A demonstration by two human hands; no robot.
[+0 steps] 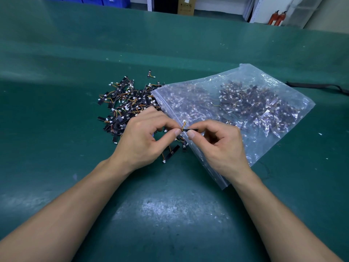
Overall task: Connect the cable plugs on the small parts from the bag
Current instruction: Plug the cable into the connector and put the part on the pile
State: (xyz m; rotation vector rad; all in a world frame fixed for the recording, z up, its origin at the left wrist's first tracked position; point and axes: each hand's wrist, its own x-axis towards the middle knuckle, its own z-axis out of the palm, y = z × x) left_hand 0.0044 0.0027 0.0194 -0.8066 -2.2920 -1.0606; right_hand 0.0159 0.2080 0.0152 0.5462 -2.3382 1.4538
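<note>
Both hands meet over the near edge of a clear plastic zip bag (245, 87) that lies on the green table and holds many small black parts. Between them is one small black part (186, 129) with a short orange-yellow cable and a white plug (184, 121). My left hand (143, 137) pinches its cable end with thumb and forefinger. My right hand (217, 142) pinches the black strip from the other side. A loose pile of the same parts (122, 103) lies on the mat left of the bag's mouth, partly hidden by my left hand.
The green mat (75, 129) covers the whole table. A black strap (317, 86) lies at the right edge. Beyond the table's far side stand blue bins (94, 0), a cardboard box (186, 5) and red fire extinguishers (277, 17).
</note>
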